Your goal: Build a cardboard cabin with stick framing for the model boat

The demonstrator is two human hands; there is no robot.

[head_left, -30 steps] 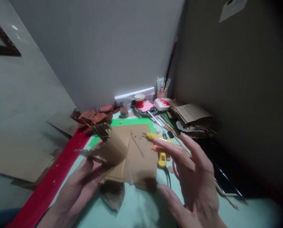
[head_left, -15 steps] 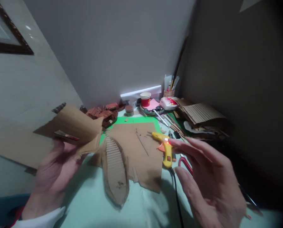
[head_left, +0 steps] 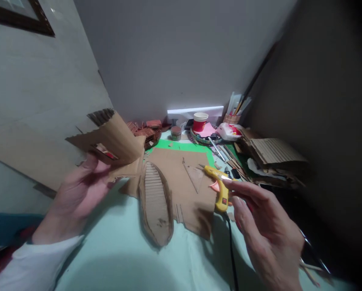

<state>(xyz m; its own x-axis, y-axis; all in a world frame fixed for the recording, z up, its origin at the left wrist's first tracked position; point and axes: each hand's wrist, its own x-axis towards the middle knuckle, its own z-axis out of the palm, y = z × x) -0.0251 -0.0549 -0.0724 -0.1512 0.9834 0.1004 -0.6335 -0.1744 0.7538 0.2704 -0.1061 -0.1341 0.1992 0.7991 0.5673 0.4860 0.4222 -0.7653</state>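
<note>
Raised at the left, a folded piece of brown cardboard with a small slot is gripped by my left hand from below; corrugated strips show at its top. My right hand is open, its thumb and fingers apart, hovering just right of a yellow glue gun. Whether the index fingertip touches the gun, I cannot tell. A boat-shaped cardboard piece with a ribbed inside lies in the middle, partly over a flat cardboard sheet. On that sheet rests a small triangular cardboard piece.
Reddish-brown model boats stand at the back left. Behind the sheet are a small jar and a red paper cup on a tray. Stacked cardboard lies to the right. The gun's black cord runs toward me.
The view has swung slightly left, so the things on the table appear further right. My right hand's fingers have drawn closer together beside the glue gun. My left hand keeps hold of the folded cardboard.
</note>
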